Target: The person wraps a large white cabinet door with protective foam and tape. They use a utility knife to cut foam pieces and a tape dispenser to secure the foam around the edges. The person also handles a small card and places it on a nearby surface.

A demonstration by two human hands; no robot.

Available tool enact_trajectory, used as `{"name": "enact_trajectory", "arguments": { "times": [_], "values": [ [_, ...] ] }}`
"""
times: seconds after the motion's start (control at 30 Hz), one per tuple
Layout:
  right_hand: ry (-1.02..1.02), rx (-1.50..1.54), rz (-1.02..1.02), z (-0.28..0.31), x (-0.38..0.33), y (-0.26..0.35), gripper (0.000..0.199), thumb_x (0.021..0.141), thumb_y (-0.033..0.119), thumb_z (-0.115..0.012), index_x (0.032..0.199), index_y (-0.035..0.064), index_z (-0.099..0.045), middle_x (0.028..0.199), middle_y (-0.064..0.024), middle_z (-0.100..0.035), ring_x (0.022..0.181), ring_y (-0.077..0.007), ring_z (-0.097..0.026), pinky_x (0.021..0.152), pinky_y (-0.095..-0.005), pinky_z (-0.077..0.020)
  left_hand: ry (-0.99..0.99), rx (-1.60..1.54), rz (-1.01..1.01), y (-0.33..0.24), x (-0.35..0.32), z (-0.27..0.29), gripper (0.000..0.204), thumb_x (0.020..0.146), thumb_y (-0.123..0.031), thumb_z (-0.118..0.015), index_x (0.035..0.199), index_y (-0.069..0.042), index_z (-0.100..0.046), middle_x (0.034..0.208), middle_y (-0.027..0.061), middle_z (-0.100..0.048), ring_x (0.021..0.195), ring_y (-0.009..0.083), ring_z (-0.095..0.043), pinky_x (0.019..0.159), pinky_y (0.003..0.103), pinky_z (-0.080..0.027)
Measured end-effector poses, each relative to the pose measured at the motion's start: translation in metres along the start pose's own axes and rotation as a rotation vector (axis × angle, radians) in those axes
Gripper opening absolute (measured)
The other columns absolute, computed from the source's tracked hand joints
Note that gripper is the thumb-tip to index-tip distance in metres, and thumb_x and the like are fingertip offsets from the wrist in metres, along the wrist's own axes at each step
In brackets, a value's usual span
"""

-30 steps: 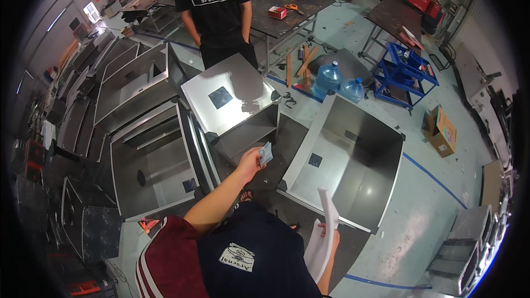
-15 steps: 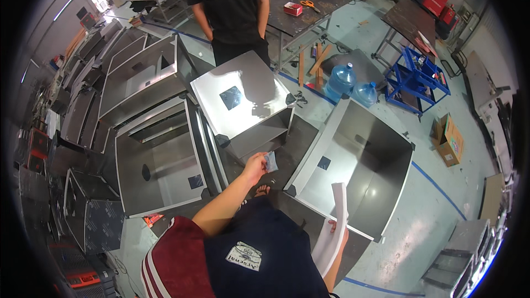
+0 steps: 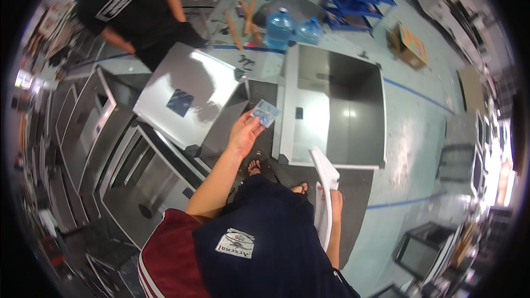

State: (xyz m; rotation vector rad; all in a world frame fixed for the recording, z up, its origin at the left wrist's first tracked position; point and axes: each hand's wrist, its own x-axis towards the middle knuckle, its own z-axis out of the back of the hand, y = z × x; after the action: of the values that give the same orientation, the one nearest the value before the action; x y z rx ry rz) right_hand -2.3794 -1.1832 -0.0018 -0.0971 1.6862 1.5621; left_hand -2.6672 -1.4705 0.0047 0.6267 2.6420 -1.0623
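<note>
My left hand (image 3: 244, 136) is stretched forward, its fingers closed on the lower edge of a small, flat, blue-patterned square (image 3: 265, 113). It is thin; whether it is a sticker or a packet I cannot tell. On the right, my right hand (image 3: 330, 198) grips a long, bent white strip (image 3: 324, 168), partly hiding it. Left of the blue-patterned square stands a shiny sheet-metal box (image 3: 160, 105) with a dark square patch (image 3: 180, 102) on its top. Beyond the white strip lies an open metal box (image 3: 353, 116) with black corner pieces.
More metal boxes (image 3: 88, 127) crowd the left side. At the far left stands a person in black (image 3: 132, 11). Blue water bottles (image 3: 280, 28), wooden strips (image 3: 234, 30), a blue tool cart (image 3: 353, 8) and a cardboard box (image 3: 407, 47) are on the floor ahead.
The view has swung to the right, so the boxes and the person sit farther left. My left hand has turned the blue-patterned square flatter, showing its face. The white strip stays in my right hand.
</note>
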Motion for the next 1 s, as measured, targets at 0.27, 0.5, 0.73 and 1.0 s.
{"name": "enact_trajectory", "arguments": {
  "times": [0.27, 0.5, 0.73, 1.0],
  "values": [
    [-0.338, -0.021, 0.068, 0.001, -0.020, -0.019, 0.035, 0.096, 0.029, -0.057, 0.093, -0.0034, -0.070, 0.077, -0.0056, -0.062, 0.074, -0.0139, -0.056, 0.066, -0.0355, -0.0467, 0.349, 0.441, 0.075, 0.040, 0.020, -0.068, 0.034, 0.099, -0.001, -0.055, 0.132, 0.005, -0.057, 0.127, 0.0136, -0.064, 0.116, 0.0226, -0.064, 0.098, 0.037, -0.053],
    [-0.359, -0.227, 0.192, 0.092, -0.025, -0.044, 0.038, 0.096, 0.027, -0.052, 0.093, -0.0077, -0.068, 0.089, -0.0303, -0.067, 0.085, -0.0423, -0.067, 0.080, -0.0496, -0.0516, 0.209, 0.718, 0.318, 0.147, -0.025, -0.082, 0.021, 0.095, -0.022, -0.048, 0.081, -0.008, -0.051, 0.066, 0.0020, -0.043, 0.056, 0.0129, -0.040, 0.052, 0.029, -0.034],
    [-0.491, -0.379, 0.155, 0.251, -0.048, -0.107, 0.035, 0.096, 0.022, -0.047, 0.089, -0.0048, -0.068, 0.093, -0.0252, -0.066, 0.098, -0.0412, -0.061, 0.094, -0.0524, -0.0452, 0.625, 1.237, 0.455, 0.320, -0.078, -0.207, 0.024, 0.095, -0.022, -0.065, 0.079, -0.005, -0.061, 0.065, -0.0032, -0.050, 0.058, 0.0081, -0.044, 0.052, 0.025, -0.032],
    [-0.636, -0.532, 0.256, 0.377, -0.108, -0.108, 0.027, 0.097, 0.018, -0.049, 0.087, -0.0009, -0.066, 0.093, -0.0188, -0.067, 0.103, -0.0351, -0.059, 0.105, -0.0520, -0.0392, 1.038, 1.250, 0.435, 0.474, -0.088, -0.399, 0.039, 0.105, -0.034, -0.051, 0.112, 0.000, -0.068, 0.088, 0.0033, -0.066, 0.056, 0.0071, -0.040, 0.051, 0.025, -0.031]
  ]
}}
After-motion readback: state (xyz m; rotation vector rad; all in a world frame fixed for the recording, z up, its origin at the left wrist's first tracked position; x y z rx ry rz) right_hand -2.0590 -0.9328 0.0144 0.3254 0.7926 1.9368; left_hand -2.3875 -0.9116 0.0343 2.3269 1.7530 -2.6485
